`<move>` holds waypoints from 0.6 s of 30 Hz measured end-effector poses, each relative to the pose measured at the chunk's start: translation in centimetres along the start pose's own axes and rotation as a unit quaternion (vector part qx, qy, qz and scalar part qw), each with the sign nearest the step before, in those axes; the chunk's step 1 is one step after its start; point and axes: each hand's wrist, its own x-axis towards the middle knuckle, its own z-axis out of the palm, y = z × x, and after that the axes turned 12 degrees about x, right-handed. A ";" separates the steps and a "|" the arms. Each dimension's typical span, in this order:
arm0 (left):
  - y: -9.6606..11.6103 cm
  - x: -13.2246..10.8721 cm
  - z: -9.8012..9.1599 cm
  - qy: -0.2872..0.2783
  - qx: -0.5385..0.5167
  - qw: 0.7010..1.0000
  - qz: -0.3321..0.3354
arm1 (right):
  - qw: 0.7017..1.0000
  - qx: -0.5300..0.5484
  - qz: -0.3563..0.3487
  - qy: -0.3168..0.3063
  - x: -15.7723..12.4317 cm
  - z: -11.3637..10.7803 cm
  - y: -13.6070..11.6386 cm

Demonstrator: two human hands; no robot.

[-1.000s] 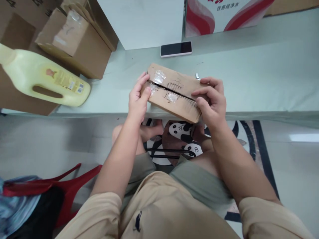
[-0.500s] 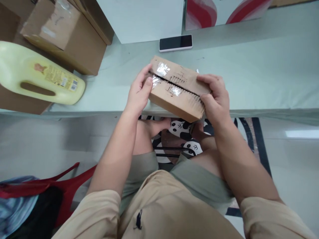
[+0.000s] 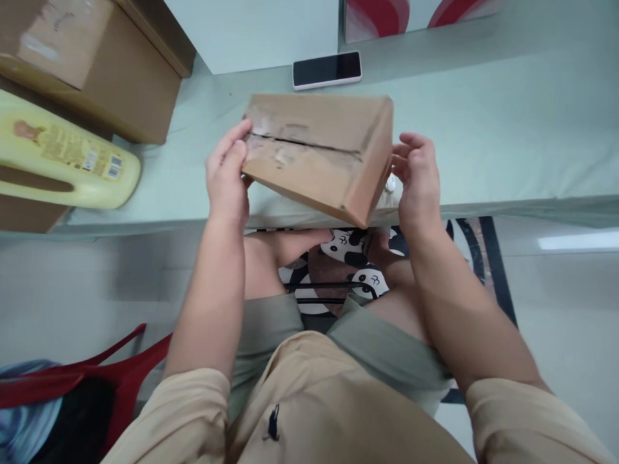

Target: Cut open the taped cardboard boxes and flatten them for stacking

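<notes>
A brown cardboard box [image 3: 300, 154] is held tilted above the front edge of the table, its long dark seam and scuffed tape facing up. My left hand [image 3: 228, 171] grips its left end, thumb on top and fingers partly hidden behind. Off the box's right end, my right hand [image 3: 418, 180] has loosely bent fingers spread apart; whether a fingertip touches the cardboard I cannot tell. A small white thing [image 3: 390, 183] shows between the box and that hand, too blurred to name.
On the pale green table [image 3: 507, 129], a phone-like device [image 3: 327, 70] lies behind the box. A yellow jug [image 3: 72, 154] and larger cardboard boxes [image 3: 130, 71] crowd the left side. A white box [image 3: 261, 32] stands at the back. Below are a panda-print mat [image 3: 343, 248] and a red chair [image 3: 126, 367].
The box has moved left and turned, so its right end face now shows. My right hand has come off the top of that end, while the left keeps its grip.
</notes>
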 end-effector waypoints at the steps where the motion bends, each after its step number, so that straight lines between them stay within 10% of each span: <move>1: -0.1 0.0 -0.7 0.011 -0.024 0.999 -0.036 | 0.999 0.002 0.038 -0.006 -0.1 0.3 -0.2; 5: 0.5 -1.3 -2.2 0.074 -0.097 0.976 -0.181 | 0.981 0.018 0.108 -0.158 -1.0 2.0 -2.3; 10: 1.9 -4.2 -0.1 -0.004 -0.129 0.956 -0.263 | 0.963 0.025 -0.020 -0.266 -2.0 3.3 -4.4; 18: 3.8 -7.8 4.0 -0.176 0.006 0.907 -0.382 | 0.964 -0.025 -0.209 -0.165 -1.8 2.2 -5.1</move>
